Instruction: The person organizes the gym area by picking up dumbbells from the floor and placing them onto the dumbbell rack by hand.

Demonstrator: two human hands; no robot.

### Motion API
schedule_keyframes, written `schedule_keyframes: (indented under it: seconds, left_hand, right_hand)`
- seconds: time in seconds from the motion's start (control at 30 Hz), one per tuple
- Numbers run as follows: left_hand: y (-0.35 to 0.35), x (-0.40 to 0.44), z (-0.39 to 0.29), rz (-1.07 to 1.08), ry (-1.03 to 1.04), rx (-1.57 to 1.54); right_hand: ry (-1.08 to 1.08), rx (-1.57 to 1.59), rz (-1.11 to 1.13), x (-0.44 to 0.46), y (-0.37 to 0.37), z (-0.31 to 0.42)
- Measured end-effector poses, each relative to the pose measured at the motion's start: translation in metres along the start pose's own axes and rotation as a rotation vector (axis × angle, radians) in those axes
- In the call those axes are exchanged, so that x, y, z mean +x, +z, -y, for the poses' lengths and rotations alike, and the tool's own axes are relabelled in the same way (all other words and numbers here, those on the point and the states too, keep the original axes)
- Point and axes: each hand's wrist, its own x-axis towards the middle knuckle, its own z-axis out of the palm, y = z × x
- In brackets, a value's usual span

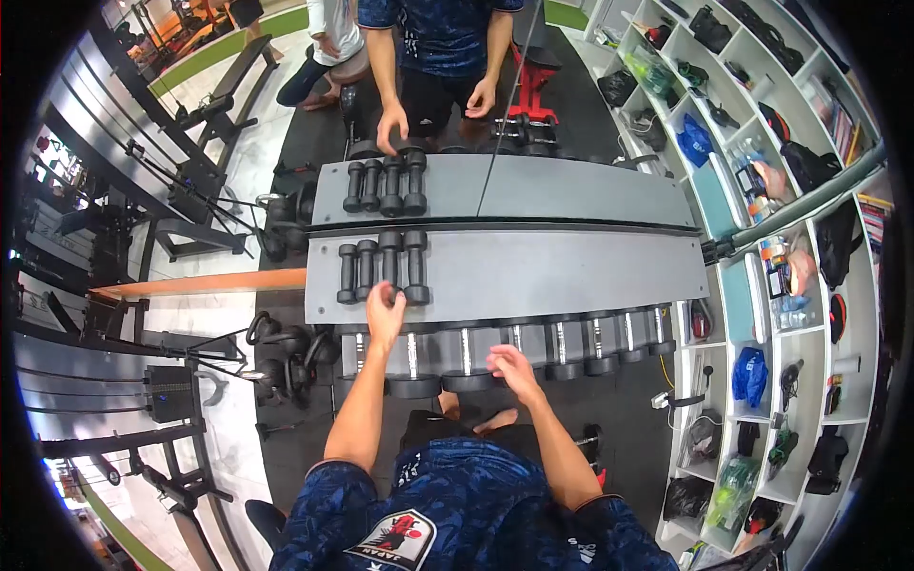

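My left hand [385,322] hangs at the near edge of the grey shelf top [562,276], its fingertips overlapping the near end of the third in a set of four small black dumbbells [389,257]. Those four lie side by side at the left of the shelf, each pointing from near to far. The fingers of this hand are slightly bent, but I cannot tell whether they touch the dumbbell or pinch it. My right hand [515,369] is farther right and nearer to me, just on my side of a lower row of larger dumbbells [517,336] with silver handles; its fingers are loosely curled and a little apart, pointing left. Along the far edge of the shelf stands a mirror [566,124], which gives back the small dumbbells, both of my hands and my dark blue patterned shirt [457,495], along with a seated person in a white top [333,33]. On the left, black kettlebells [324,350] sit on the floor beside the rack, and on the right a white shelving unit [857,381] holds bags, among them a bright blue one [749,374]
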Motion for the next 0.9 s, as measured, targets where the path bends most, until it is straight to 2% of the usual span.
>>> schedule_keyframes:
  seconds: [0.07, 0.13, 0.23, 0.33, 0.5, 0.67, 0.73, 0.9]
  left_hand:
    - [0.007, 0.034, -0.005, -0.088, 0.158, 0.196]
    - [0.02, 0.061, -0.002, -0.121, 0.18, 0.357]
    - [0.035, 0.09, -0.004, 0.086, -0.002, 0.6]
    - [0.046, 0.113, -0.007, 0.139, -0.166, 0.68]
    - [0.056, 0.104, 0.005, 0.063, -0.167, 0.653]
    - [0.058, 0.106, 0.002, 0.094, -0.25, 0.666]
    - [0.06, 0.106, 0.01, 0.041, -0.239, 0.589]
    - [0.056, 0.109, 0.001, 0.055, -0.279, 0.565]
  right_hand:
    - [-0.021, 0.0, 0.045, 0.017, 0.015, 0.02]
    - [-0.009, -0.013, 0.083, 0.034, 0.027, 0.029]
    - [0.021, -0.066, 0.127, 0.055, 0.038, 0.042]
    - [0.048, -0.057, 0.17, 0.077, 0.046, 0.05]
    - [0.121, -0.097, 0.134, 0.132, 0.063, 0.056]
    - [0.072, -0.201, 0.114, 0.224, 0.094, 0.03]
    - [0.055, -0.197, 0.04, 0.258, 0.116, 0.024]
    - [0.133, -0.553, -0.072, 0.259, 0.152, 0.091]
